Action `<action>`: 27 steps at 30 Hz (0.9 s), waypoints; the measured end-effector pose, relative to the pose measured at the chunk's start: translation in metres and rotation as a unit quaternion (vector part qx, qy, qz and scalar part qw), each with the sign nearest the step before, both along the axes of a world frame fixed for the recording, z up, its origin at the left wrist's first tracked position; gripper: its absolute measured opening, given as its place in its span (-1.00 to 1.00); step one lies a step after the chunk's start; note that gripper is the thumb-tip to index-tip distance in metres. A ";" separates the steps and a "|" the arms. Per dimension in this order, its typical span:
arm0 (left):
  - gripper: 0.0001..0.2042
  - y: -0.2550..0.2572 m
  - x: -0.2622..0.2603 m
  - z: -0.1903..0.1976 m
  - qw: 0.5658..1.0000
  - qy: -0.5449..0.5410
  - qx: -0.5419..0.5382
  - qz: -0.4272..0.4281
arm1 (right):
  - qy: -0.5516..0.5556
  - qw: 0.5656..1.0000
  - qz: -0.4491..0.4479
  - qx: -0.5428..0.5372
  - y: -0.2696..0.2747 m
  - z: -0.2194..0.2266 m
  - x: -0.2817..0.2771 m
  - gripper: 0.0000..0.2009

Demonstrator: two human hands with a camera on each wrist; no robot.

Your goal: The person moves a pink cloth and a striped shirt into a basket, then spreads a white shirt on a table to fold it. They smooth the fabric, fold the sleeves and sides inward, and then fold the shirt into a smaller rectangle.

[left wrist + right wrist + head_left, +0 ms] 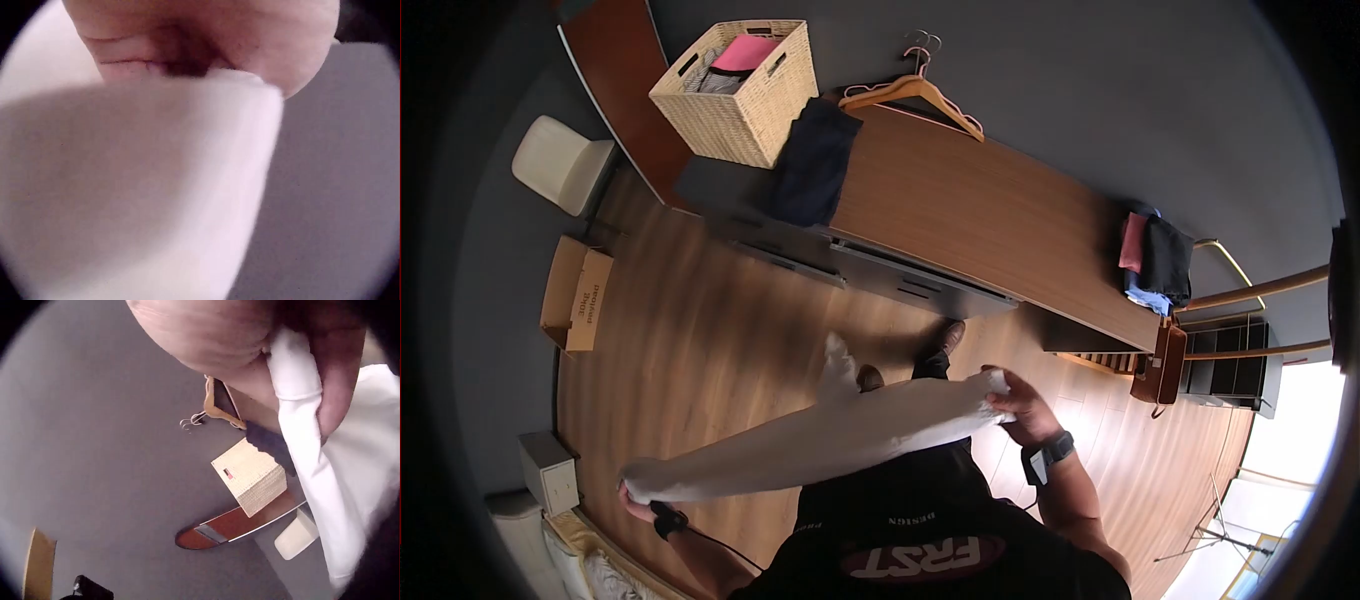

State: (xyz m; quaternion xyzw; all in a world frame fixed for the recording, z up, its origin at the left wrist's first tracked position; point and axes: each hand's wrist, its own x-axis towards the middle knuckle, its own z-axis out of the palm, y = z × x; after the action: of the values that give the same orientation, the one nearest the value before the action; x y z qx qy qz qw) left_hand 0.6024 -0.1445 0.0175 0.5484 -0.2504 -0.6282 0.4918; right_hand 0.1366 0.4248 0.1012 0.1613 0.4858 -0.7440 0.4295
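Observation:
A white garment (800,450) is stretched sideways in front of the body, with a narrow part of it sticking out toward the floor's far side. Its left end is gripped by my left hand (635,505), whose fingers are mostly covered by the fabric. Close up in the left wrist view, the cloth (125,169) runs out from under the palm. My right hand (1025,408) pinches the other end, higher up. In the right wrist view a folded edge of the fabric (297,375) passes between thumb and fingers.
Ahead stands a long brown-topped cabinet (970,180) bearing a wicker basket (745,110) of clothes, a dark folded garment (815,160), hangers (915,90) and a folded stack (1160,255). A cardboard box (575,295) and white chair (560,165) are at left; a brown bag (1162,365) hangs right.

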 end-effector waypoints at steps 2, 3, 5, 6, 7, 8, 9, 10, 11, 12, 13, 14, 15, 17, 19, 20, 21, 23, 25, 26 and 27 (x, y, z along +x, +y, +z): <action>-0.73 -0.023 -0.008 -0.015 0.999 -0.001 -0.017 -0.050 | 0.027 0.999 -0.043 0.017 0.003 0.012 -0.010 -0.35; -0.75 -0.034 -0.012 -0.021 0.996 0.002 -0.024 -0.088 | 0.038 0.997 -0.068 0.025 0.006 0.021 -0.014 -0.35; -0.76 -0.031 -0.058 -0.004 0.992 -0.009 -0.039 -0.119 | 0.079 0.990 -0.106 0.046 0.018 0.028 -0.018 -0.39; -0.78 -0.026 -0.083 0.007 0.987 0.017 -0.065 -0.146 | 0.092 0.987 -0.121 0.052 0.024 0.033 -0.020 -0.40; -0.79 -0.026 -0.104 0.014 0.985 0.012 -0.058 -0.165 | 0.104 0.984 -0.136 0.056 0.030 0.040 -0.021 -0.42; -0.80 -0.027 -0.123 0.020 0.981 0.007 -0.051 -0.185 | 0.113 0.980 -0.150 0.059 0.037 0.046 -0.022 -0.42; -0.81 -0.027 -0.141 0.025 0.978 0.001 -0.045 -0.206 | 0.123 0.977 -0.165 0.061 0.045 0.051 -0.021 -0.43; -0.82 -0.026 -0.160 0.031 0.975 0.003 -0.029 -0.223 | 0.131 0.973 -0.181 0.062 0.052 0.056 -0.020 -0.43; -0.83 -0.024 -0.179 0.036 0.970 0.004 -0.012 -0.241 | 0.137 0.968 -0.198 0.065 0.058 0.060 -0.019 -0.44; -0.83 -0.023 -0.196 0.039 0.965 0.004 0.004 -0.261 | 0.142 0.964 -0.216 0.068 0.064 0.064 -0.017 -0.44; -0.83 -0.026 -0.211 0.038 0.958 0.007 0.006 -0.286 | 0.148 0.958 -0.235 0.071 0.071 0.069 -0.015 -0.45; -0.84 -0.029 -0.226 0.037 0.950 0.010 0.007 -0.311 | 0.153 0.955 -0.240 0.083 0.079 0.076 -0.014 -0.46; -0.84 -0.031 -0.243 0.037 0.942 0.013 0.007 -0.336 | 0.165 0.948 -0.263 0.076 0.091 0.072 -0.014 -0.48; -0.86 -0.025 -0.290 0.048 0.936 0.029 -0.009 -0.349 | 0.177 0.936 -0.287 0.104 0.101 0.086 -0.020 -0.49; -0.86 -0.017 -0.343 0.069 0.927 0.022 -0.035 -0.372 | 0.211 0.925 -0.306 0.085 0.116 0.099 -0.037 -0.48; -0.86 -0.014 -0.371 0.081 0.923 0.028 -0.041 -0.381 | 0.232 0.917 -0.312 0.095 0.122 0.107 -0.047 -0.48; -0.86 -0.009 -0.400 0.095 0.920 0.034 -0.046 -0.389 | 0.252 0.908 -0.317 0.106 0.128 0.116 -0.058 -0.48; -0.86 0.011 -0.460 0.134 0.901 0.050 -0.083 -0.422 | 0.301 0.892 -0.323 0.099 0.136 0.139 -0.083 -0.48; -0.83 0.016 -0.513 0.154 0.884 0.068 -0.093 -0.453 | 0.326 0.876 -0.339 0.106 0.140 0.161 -0.113 -0.47; -0.82 0.018 -0.538 0.162 0.868 0.070 -0.097 -0.482 | 0.334 0.870 -0.342 0.118 0.149 0.168 -0.128 -0.47; -0.81 0.021 -0.563 0.170 0.852 0.071 -0.100 -0.509 | 0.340 0.865 -0.345 0.129 0.158 0.173 -0.145 -0.47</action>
State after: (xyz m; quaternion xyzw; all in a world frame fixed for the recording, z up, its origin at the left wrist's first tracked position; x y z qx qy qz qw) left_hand 0.0397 -0.1235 0.1874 0.2459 -0.5208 -0.7993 0.1718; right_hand -0.0084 0.5829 0.2746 0.1095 0.6070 -0.7839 -0.0711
